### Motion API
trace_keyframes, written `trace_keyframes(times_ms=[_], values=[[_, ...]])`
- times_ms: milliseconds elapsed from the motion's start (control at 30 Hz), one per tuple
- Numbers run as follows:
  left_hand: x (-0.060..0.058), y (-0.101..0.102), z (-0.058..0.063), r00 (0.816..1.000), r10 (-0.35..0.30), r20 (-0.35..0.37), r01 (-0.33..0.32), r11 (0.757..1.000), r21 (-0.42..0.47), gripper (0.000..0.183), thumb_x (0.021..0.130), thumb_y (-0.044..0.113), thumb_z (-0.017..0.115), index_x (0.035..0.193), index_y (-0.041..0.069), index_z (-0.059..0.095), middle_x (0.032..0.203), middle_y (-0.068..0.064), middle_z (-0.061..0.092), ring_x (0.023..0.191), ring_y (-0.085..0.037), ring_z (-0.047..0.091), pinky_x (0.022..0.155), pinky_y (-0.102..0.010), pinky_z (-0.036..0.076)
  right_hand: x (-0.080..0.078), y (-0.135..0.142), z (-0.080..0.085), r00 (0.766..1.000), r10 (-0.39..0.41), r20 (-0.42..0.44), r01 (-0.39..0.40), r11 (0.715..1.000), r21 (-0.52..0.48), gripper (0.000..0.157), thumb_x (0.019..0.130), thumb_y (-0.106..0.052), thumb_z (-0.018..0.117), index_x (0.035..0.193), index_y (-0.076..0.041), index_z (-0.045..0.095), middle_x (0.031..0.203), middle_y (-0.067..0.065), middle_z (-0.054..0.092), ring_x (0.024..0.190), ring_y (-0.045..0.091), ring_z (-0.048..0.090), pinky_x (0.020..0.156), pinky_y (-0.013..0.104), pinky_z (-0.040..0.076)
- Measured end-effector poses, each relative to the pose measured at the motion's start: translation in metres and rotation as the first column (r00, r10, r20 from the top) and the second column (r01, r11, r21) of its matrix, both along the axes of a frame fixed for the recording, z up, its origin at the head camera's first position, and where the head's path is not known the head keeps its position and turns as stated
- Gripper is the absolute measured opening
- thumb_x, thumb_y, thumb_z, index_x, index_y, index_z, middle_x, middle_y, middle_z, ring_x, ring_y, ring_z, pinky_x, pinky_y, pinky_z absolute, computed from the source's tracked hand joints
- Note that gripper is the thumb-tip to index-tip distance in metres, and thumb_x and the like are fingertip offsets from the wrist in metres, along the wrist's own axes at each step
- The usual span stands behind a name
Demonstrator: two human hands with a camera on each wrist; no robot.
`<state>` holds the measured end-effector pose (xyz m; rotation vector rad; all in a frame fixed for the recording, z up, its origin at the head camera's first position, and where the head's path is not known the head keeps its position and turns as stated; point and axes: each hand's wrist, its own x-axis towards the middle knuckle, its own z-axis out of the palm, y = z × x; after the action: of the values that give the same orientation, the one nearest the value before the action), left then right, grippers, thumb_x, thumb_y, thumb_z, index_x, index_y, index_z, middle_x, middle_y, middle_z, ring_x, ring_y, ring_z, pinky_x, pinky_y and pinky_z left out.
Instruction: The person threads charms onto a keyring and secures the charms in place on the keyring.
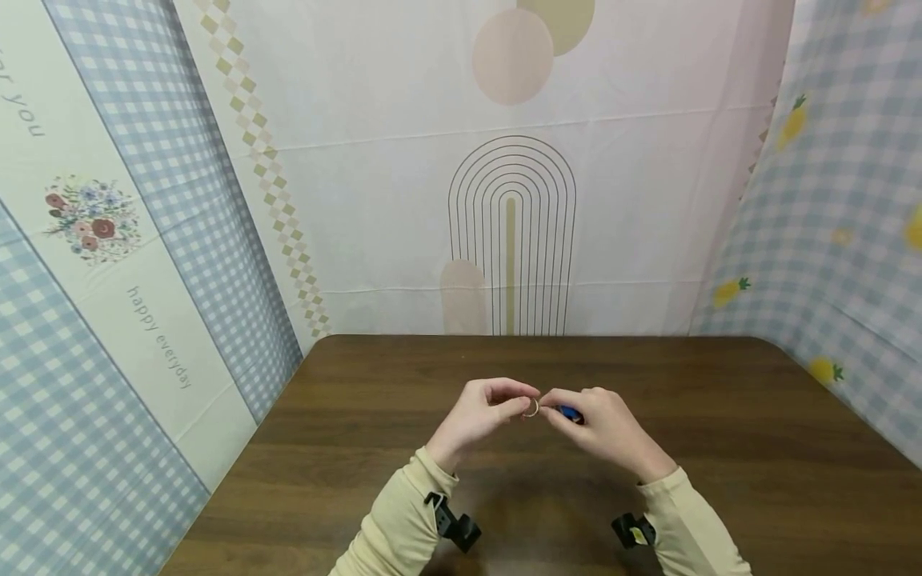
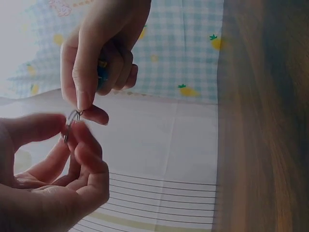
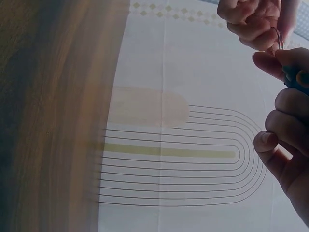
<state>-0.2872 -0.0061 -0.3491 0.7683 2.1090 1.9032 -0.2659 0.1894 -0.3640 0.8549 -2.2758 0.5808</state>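
Observation:
A thin metal split ring (image 1: 531, 409) is between the two hands, above the table. My left hand (image 1: 484, 414) pinches the ring between thumb and fingertips; the left wrist view shows the ring (image 2: 72, 124) edge-on. At its far side my right hand (image 1: 607, 424) pinches the ring's end with thumb and forefinger. A small blue object (image 1: 571, 414) sits within the right hand, mostly hidden by the fingers. In the right wrist view this blue piece (image 3: 295, 77) shows an orange-yellow part beside it; its kind is unclear.
Beneath the hands lies a dark brown wooden table (image 1: 324, 480). A white patterned cloth (image 1: 389, 224) hangs behind its far edge. Blue checked cloths hang at the left (image 1: 209, 200) and right (image 1: 850, 288). Each sleeved wrist wears a black camera.

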Motion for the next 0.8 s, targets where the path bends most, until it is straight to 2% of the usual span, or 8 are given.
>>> trace_keyframes(times_ms=[167, 367, 567, 700, 800], values=[[-0.005, 0.007, -0.001, 0.998, 0.045, 0.035, -0.046, 0.998, 0.033, 0.024, 0.079, 0.003, 0.064, 0.103, 0.001, 0.064, 0.093, -0.020, 0.064, 0.077, -0.010, 0.064, 0.073, -0.024, 0.051, -0.008, 0.006, 0.000, 1.000, 0.029, -0.003, -0.028, 1.000, 0.002, 0.011, 0.079, -0.018, 0.066, 0.083, -0.029, 0.064, 0.055, -0.025, 0.043, 0.046, -0.008, 0.030, 0.051, 0.013, 0.031], [-0.009, 0.010, 0.000, 0.995, 0.068, 0.076, -0.075, 0.994, 0.081, 0.022, 0.081, 0.005, 0.063, 0.102, -0.001, 0.064, 0.101, -0.021, 0.065, 0.079, -0.014, 0.067, 0.075, -0.027, 0.052, -0.012, 0.009, 0.002, 0.997, 0.048, 0.067, -0.047, 0.999, -0.015, 0.009, 0.082, -0.021, 0.064, 0.086, -0.028, 0.063, 0.060, -0.022, 0.052, 0.047, -0.008, 0.033, 0.047, 0.012, 0.032], [-0.011, 0.009, -0.002, 0.998, 0.055, 0.006, -0.056, 0.997, 0.049, 0.020, 0.082, 0.007, 0.062, 0.099, -0.002, 0.066, 0.098, -0.020, 0.067, 0.080, -0.019, 0.066, 0.081, -0.035, 0.052, -0.012, 0.007, 0.003, 0.994, 0.041, 0.102, -0.040, 0.999, -0.019, 0.012, 0.084, -0.019, 0.061, 0.088, -0.030, 0.063, 0.057, -0.022, 0.045, 0.046, -0.007, 0.029, 0.047, 0.013, 0.032], [-0.011, 0.009, -0.003, 0.997, 0.046, -0.055, -0.045, 0.999, 0.004, 0.016, 0.083, 0.007, 0.061, 0.097, 0.001, 0.068, 0.095, -0.020, 0.067, 0.074, -0.013, 0.064, 0.080, -0.036, 0.052, -0.012, 0.007, 0.003, 0.994, 0.060, 0.096, -0.058, 0.998, -0.020, 0.016, 0.084, -0.015, 0.060, 0.087, -0.030, 0.063, 0.055, -0.022, 0.040, 0.045, -0.007, 0.027, 0.047, 0.012, 0.032], [-0.011, 0.009, -0.004, 0.996, 0.031, -0.079, -0.031, 1.000, 0.005, 0.017, 0.085, 0.006, 0.058, 0.097, -0.001, 0.067, 0.094, -0.023, 0.066, 0.069, -0.008, 0.060, 0.075, -0.033, 0.052, -0.012, 0.007, 0.002, 0.995, 0.067, 0.080, -0.066, 0.998, -0.014, 0.015, 0.083, -0.016, 0.061, 0.086, -0.030, 0.063, 0.054, -0.023, 0.040, 0.045, -0.008, 0.027, 0.048, 0.012, 0.032]])
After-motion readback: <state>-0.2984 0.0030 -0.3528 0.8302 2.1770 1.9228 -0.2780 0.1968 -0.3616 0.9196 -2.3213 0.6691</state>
